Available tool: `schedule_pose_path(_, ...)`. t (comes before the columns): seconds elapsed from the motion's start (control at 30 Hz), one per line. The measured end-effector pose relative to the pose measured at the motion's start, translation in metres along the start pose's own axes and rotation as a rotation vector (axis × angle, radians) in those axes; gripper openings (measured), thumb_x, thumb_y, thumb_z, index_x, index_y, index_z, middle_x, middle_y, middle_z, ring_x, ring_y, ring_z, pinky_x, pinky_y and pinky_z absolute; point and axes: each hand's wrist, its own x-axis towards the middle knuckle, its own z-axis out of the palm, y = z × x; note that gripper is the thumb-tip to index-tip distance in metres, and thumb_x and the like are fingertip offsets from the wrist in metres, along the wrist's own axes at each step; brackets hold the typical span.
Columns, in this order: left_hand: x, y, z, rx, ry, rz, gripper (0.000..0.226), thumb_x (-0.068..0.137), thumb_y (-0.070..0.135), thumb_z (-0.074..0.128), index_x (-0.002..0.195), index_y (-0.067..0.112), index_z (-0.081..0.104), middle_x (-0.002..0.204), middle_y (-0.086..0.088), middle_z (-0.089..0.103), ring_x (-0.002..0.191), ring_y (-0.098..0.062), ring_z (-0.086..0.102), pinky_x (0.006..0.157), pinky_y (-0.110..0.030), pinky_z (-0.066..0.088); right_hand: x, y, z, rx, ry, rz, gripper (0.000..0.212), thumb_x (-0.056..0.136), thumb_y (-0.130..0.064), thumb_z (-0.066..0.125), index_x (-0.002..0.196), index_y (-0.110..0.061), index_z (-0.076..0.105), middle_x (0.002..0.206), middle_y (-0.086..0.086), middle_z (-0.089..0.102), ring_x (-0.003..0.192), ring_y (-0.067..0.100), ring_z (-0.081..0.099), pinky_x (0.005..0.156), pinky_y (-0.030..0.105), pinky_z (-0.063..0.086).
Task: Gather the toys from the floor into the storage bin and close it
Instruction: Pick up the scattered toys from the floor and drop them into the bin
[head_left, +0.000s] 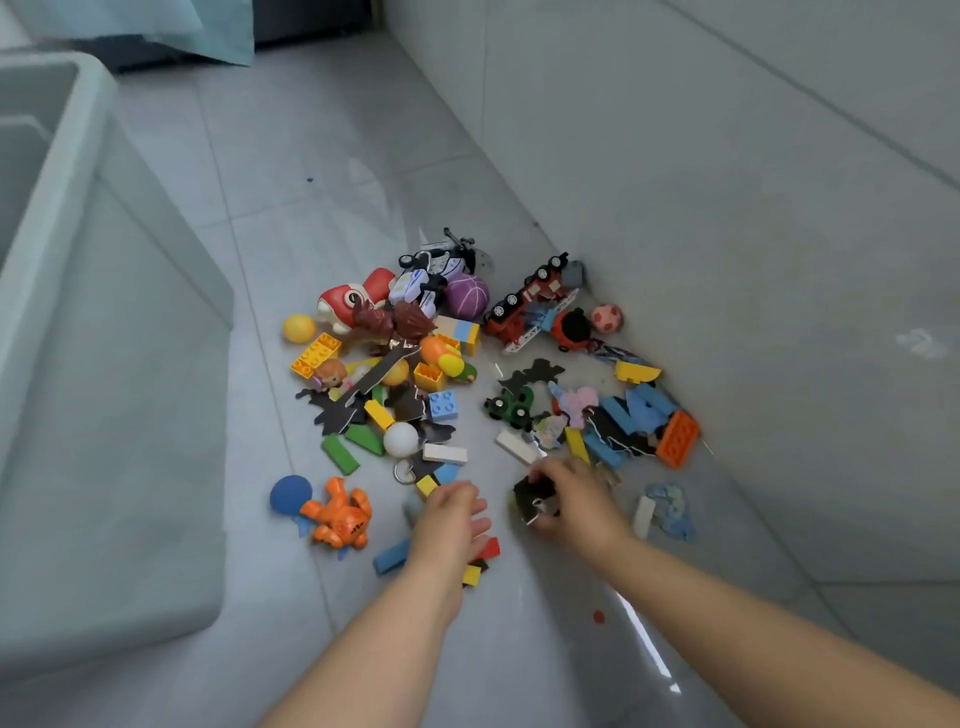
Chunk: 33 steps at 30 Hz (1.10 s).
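Several toys lie scattered on the grey tiled floor: a red fire truck (527, 306), a purple ball (467, 296), an orange robot figure (340, 514), a blue ball (290, 493), a white ball (400, 439), and many blocks and black cut-out pieces. The translucent storage bin (78, 364) stands open at the left. My right hand (571, 496) grips a small black toy (535, 496) just above the floor. My left hand (452, 519) hovers with relaxed fingers over blue, red and yellow blocks (483, 558) and holds nothing.
A grey wall (727, 208) runs along the right side and meets the floor just behind the pile. A light blue cloth (171, 31) hangs at the top left. Bare floor lies between the bin and the pile.
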Motion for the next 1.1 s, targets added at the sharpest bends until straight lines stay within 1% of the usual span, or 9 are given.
schedule_pose_path(0.1, -0.002, 0.008, 0.003, -0.113, -0.086, -0.059, 0.026, 0.097, 0.026, 0.043, 0.119, 0.014, 0.050, 0.116, -0.009, 0.055, 0.104, -0.025, 0.052, 0.084, -0.036, 0.044, -0.002, 0.001, -0.013, 0.234, 0.116, 0.064, 0.030, 0.074, -0.015, 0.070, 0.086, -0.035, 0.052, 0.102, -0.001, 0.050, 0.084, 0.014, 0.049, 0.070, 0.023, 0.041)
schedule_pose_path(0.17, -0.002, 0.011, 0.003, -0.178, -0.153, -0.109, 0.033, 0.097, 0.037, 0.041, 0.121, 0.018, 0.051, 0.123, -0.009, 0.053, 0.110, -0.029, 0.050, 0.086, -0.041, 0.044, -0.007, -0.009, -0.020, 0.389, 0.172, 0.066, 0.029, 0.073, -0.010, 0.069, 0.087, -0.031, 0.054, 0.098, 0.000, 0.055, 0.075, 0.011, 0.048, 0.060, 0.017, 0.037)
schedule_pose_path(0.3, -0.002, 0.015, -0.005, -0.426, -0.386, -0.184, 0.049, 0.093, 0.054, 0.037, 0.126, 0.022, 0.052, 0.126, -0.011, 0.058, 0.109, -0.034, 0.057, 0.092, -0.047, 0.045, -0.023, -0.049, -0.027, 0.460, 0.140, -0.115, 0.038, 0.073, -0.007, 0.070, 0.088, -0.037, 0.053, 0.106, -0.002, 0.054, 0.090, 0.002, 0.050, 0.072, 0.001, 0.036)
schedule_pose_path(0.47, 0.001, 0.019, -0.017, -0.578, -0.370, -0.137, 0.032, 0.092, 0.037, 0.051, 0.115, 0.018, 0.064, 0.113, -0.011, 0.065, 0.089, -0.029, 0.065, 0.079, -0.042, 0.052, -0.029, -0.073, -0.030, 0.321, -0.035, -0.300, 0.052, 0.073, -0.015, 0.076, 0.112, -0.041, 0.052, 0.117, -0.018, 0.049, 0.109, -0.009, 0.044, 0.088, -0.001, 0.032)
schedule_pose_path(0.6, 0.008, 0.017, -0.024, -0.566, -0.294, -0.059, 0.021, 0.095, 0.018, 0.048, 0.107, 0.019, 0.065, 0.113, -0.010, 0.065, 0.096, -0.028, 0.063, 0.066, -0.034, 0.058, -0.026, -0.057, -0.038, 0.450, -0.062, -0.211, 0.057, 0.079, -0.021, 0.072, 0.123, -0.042, 0.043, 0.122, -0.025, 0.042, 0.114, -0.010, 0.041, 0.091, 0.012, 0.043)
schedule_pose_path(0.7, 0.009, 0.017, -0.026, -0.534, -0.221, -0.015, 0.020, 0.095, 0.014, 0.048, 0.104, 0.022, 0.065, 0.119, -0.010, 0.064, 0.103, -0.028, 0.063, 0.073, -0.034, 0.057, -0.019, -0.025, -0.033, 0.238, 0.082, -0.033, 0.044, 0.083, -0.020, 0.067, 0.121, -0.031, 0.050, 0.123, -0.007, 0.046, 0.110, 0.010, 0.050, 0.094, 0.027, 0.046)
schedule_pose_path(0.87, 0.009, 0.013, -0.029, -0.454, -0.145, 0.031, 0.023, 0.094, 0.012, 0.052, 0.111, 0.025, 0.062, 0.122, -0.010, 0.061, 0.104, -0.027, 0.062, 0.085, -0.039, 0.052, -0.020, -0.009, -0.003, -0.029, -0.106, -0.083, 0.062, 0.078, -0.031, 0.070, 0.133, -0.024, 0.043, 0.131, -0.003, 0.039, 0.118, 0.014, 0.043, 0.101, 0.025, 0.037)
schedule_pose_path(1.0, 0.008, 0.013, -0.036, -0.435, -0.165, 0.043, 0.016, 0.093, 0.015, 0.053, 0.101, 0.024, 0.064, 0.106, -0.006, 0.065, 0.092, -0.022, 0.064, 0.081, -0.037, 0.052, -0.015, -0.025, 0.024, -0.305, -0.159, -0.255, 0.034, 0.084, -0.032, 0.060, 0.117, -0.023, 0.055, 0.119, 0.001, 0.050, 0.111, 0.023, 0.048, 0.085, 0.034, 0.044)
schedule_pose_path(1.1, 0.007, 0.014, -0.045, -0.466, -0.200, 0.017, 0.023, 0.090, 0.033, 0.056, 0.108, 0.020, 0.063, 0.110, -0.006, 0.065, 0.096, -0.020, 0.063, 0.081, -0.039, 0.052, -0.009, -0.023, 0.012, -0.208, -0.026, -0.161, 0.019, 0.087, -0.036, 0.059, 0.099, -0.021, 0.061, 0.099, 0.001, 0.059, 0.094, 0.021, 0.055, 0.077, 0.031, 0.044)
